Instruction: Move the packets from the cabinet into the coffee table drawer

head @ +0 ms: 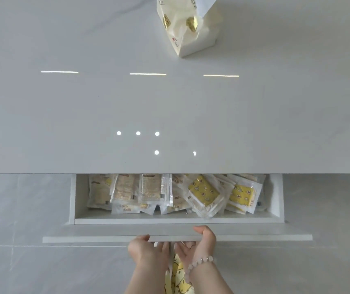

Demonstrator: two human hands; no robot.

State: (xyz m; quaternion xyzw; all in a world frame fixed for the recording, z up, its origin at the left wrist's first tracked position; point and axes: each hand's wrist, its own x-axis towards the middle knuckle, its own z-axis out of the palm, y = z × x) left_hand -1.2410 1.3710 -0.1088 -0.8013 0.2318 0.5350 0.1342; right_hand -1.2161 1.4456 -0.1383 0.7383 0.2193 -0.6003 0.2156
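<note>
Over grey floor (32, 270) tiles, your left hand (146, 252) and right hand (198, 244) both pinch the drawer (106, 238) front, thumbs on top, fingers curled beneath; the drawer stands partly out from under the glossy white table (85, 113), its back hidden by the edge. Packets (203, 193) crowd it, overlapping, pale ones left, yellow-printed ones right; a tissue pack (188, 26) stands far back on the table.
</note>
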